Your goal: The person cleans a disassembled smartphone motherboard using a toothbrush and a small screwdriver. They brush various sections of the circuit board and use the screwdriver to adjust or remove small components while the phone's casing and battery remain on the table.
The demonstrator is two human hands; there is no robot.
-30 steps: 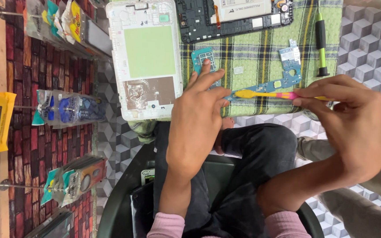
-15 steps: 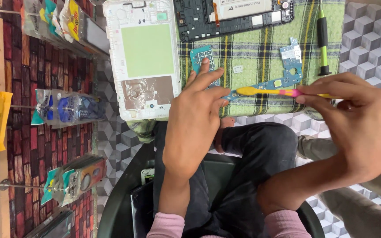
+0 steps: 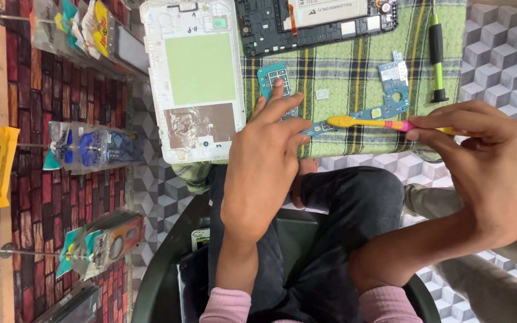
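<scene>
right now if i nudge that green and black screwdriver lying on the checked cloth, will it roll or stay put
The green and black screwdriver has a round handle, so it would probably roll sideways if nudged across its length. The green checked cloth under it looks soft and may slow it quickly. It looks slim and stiff, so it is likely light and would not bend when lifted.

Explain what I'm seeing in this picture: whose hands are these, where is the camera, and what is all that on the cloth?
One camera on the person's head looks down at their own bare hands. The left hand presses its fingers on a blue circuit board lying on a green checked cloth. The right hand holds a yellow and pink toothbrush, its head resting on that board. Also on the cloth are a white tablet back cover, a dark tablet frame and a green-handled screwdriver. Packaged goods hang on the brick-patterned wall.
</scene>
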